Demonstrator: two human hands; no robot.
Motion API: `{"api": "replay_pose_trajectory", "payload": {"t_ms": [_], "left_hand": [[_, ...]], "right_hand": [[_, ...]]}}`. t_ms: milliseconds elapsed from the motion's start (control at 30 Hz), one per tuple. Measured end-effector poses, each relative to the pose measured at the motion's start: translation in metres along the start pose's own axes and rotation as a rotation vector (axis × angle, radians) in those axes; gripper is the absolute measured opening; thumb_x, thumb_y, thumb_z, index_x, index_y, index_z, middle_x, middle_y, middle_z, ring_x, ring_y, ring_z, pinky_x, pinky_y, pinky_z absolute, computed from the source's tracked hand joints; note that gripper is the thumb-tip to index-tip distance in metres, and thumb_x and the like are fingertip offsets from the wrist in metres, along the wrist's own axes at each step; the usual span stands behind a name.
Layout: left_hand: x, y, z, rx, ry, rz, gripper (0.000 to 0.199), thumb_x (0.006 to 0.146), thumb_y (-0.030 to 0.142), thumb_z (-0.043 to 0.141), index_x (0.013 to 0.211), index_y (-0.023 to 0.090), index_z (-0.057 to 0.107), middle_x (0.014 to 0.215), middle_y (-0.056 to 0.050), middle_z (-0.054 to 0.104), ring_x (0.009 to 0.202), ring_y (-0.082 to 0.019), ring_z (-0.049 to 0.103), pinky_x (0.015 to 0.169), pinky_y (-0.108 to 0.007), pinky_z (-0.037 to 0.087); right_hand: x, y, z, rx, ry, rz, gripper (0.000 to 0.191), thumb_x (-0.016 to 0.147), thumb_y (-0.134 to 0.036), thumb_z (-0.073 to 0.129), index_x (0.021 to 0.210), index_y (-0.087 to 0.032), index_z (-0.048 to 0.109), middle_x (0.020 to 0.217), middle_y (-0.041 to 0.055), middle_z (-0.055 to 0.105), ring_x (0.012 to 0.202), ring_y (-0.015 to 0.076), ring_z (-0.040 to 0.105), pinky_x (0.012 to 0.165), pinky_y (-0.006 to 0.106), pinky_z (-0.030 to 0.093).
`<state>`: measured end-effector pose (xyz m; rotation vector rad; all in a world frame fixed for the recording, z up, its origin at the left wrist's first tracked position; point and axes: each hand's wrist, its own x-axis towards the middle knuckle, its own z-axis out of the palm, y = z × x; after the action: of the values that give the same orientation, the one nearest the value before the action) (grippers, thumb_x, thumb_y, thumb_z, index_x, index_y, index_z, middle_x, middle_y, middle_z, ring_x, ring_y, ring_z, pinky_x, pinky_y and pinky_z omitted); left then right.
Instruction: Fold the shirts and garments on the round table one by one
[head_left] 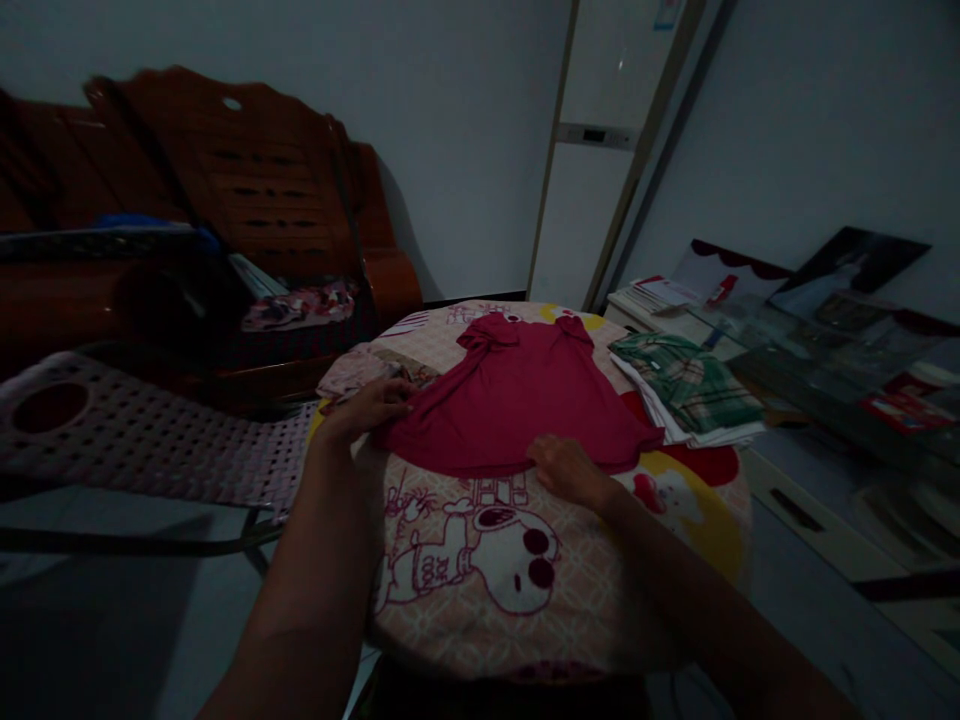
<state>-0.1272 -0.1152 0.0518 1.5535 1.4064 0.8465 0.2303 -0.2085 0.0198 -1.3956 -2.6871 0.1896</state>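
Note:
A dark pink short-sleeved dress point(517, 395) lies spread on a round table with a cartoon-print cloth point(480, 630), its sleeves at the far side and its wide hem toward me. My left hand point(369, 408) is at the left corner of the hem, fingers bent and closed on the fabric edge. Along the middle of the near hem, my right hand point(568, 470) is closed with the cloth edge at its fingertips. Just beyond my left hand sits a crumpled pale patterned garment point(356, 370). At right lies a folded green plaid garment point(686, 385) on white cloth.
A woven-strap chair point(172, 425) stands close on the left, before a carved wooden bench point(255, 190) bearing cloth. Behind the table rises a tall white air conditioner point(585, 210). A low cabinet with a glass top point(795, 390) and assorted items runs along the right.

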Motion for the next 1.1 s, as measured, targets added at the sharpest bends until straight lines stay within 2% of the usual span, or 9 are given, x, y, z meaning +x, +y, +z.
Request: {"api": "replay_pose_trajectory", "payload": {"t_ms": [167,367,500,567,633,733,833,967,1100], "left_hand": [[-0.003,-0.004,-0.022,0.041,-0.108,-0.020,0.036,0.048,0.038,0.084,0.077,0.020,0.073,0.070,-0.001,0.068,0.064,-0.017,0.060,0.052,-0.022,0.043],[-0.005,-0.008,-0.033,0.337,-0.164,-0.159,0.028,0.049,0.039,0.084,0.067,0.021,0.071,0.059,-0.003,0.065,0.051,-0.018,0.057,0.043,-0.024,0.038],[0.011,0.016,-0.031,0.611,0.062,-0.081,0.021,0.064,0.042,0.076,0.070,0.022,0.072,0.061,-0.004,0.067,0.058,-0.021,0.063,0.052,-0.025,0.043],[0.031,0.034,-0.022,0.660,0.193,0.049,0.018,0.069,0.038,0.073,0.073,0.020,0.075,0.067,-0.006,0.070,0.070,-0.024,0.068,0.061,-0.026,0.047],[0.056,0.050,-0.005,0.592,0.188,0.127,0.020,0.075,0.035,0.067,0.081,0.017,0.076,0.071,-0.006,0.072,0.072,-0.023,0.070,0.067,-0.026,0.048],[0.098,0.059,0.031,0.421,0.202,0.061,0.027,0.081,0.028,0.061,0.097,0.011,0.074,0.078,-0.009,0.074,0.070,-0.021,0.070,0.068,-0.027,0.049],[0.136,0.053,0.063,0.407,0.339,-0.038,0.035,0.078,0.025,0.067,0.109,0.008,0.069,0.090,-0.016,0.074,0.084,-0.028,0.072,0.076,-0.033,0.051],[0.173,0.041,0.081,0.472,0.487,-0.078,0.030,0.072,0.018,0.072,0.101,0.011,0.070,0.110,-0.022,0.071,0.115,-0.035,0.065,0.088,-0.036,0.050],[0.194,0.032,0.084,0.408,0.421,-0.119,0.014,0.062,0.008,0.071,0.074,0.015,0.068,0.099,-0.020,0.074,0.111,-0.037,0.066,0.089,-0.038,0.049]], "right_hand": [[0.001,0.003,-0.015,0.225,-0.058,-0.031,0.012,0.076,-0.010,0.056,0.081,-0.017,0.064,0.076,0.0014,0.063,0.069,0.0141,0.050,0.065,0.026,0.031],[0.001,0.005,-0.029,0.632,-0.321,-0.099,0.008,0.077,-0.023,0.064,0.072,-0.017,0.063,0.064,-0.0038,0.057,0.059,0.0101,0.046,0.056,0.023,0.030],[0.013,0.011,-0.027,0.864,-0.272,0.031,0.020,0.083,-0.035,0.061,0.078,-0.016,0.067,0.063,-0.0020,0.060,0.056,0.0107,0.054,0.052,0.021,0.036],[0.023,0.016,-0.024,0.889,-0.143,0.115,0.018,0.083,-0.033,0.059,0.078,-0.016,0.066,0.060,-0.0026,0.059,0.053,0.0101,0.053,0.050,0.020,0.036],[0.032,0.022,-0.018,0.903,-0.035,0.211,0.015,0.081,-0.029,0.059,0.076,-0.017,0.064,0.058,-0.0029,0.059,0.051,0.0095,0.053,0.049,0.019,0.037],[0.041,0.028,-0.008,0.937,0.031,0.321,0.012,0.079,-0.026,0.058,0.072,-0.017,0.062,0.054,-0.0038,0.057,0.048,0.0093,0.051,0.047,0.018,0.038],[0.042,0.031,0.002,0.961,0.071,0.347,0.012,0.080,-0.026,0.058,0.074,-0.018,0.063,0.054,-0.0037,0.058,0.048,0.0096,0.053,0.048,0.018,0.038],[0.041,0.033,0.009,0.954,0.101,0.346,0.012,0.082,-0.026,0.058,0.078,-0.017,0.065,0.056,-0.0031,0.059,0.051,0.0101,0.054,0.050,0.019,0.039],[0.042,0.033,0.010,0.945,0.111,0.339,0.011,0.083,-0.024,0.058,0.079,-0.018,0.067,0.057,-0.0036,0.059,0.052,0.0103,0.055,0.053,0.020,0.039]]}}
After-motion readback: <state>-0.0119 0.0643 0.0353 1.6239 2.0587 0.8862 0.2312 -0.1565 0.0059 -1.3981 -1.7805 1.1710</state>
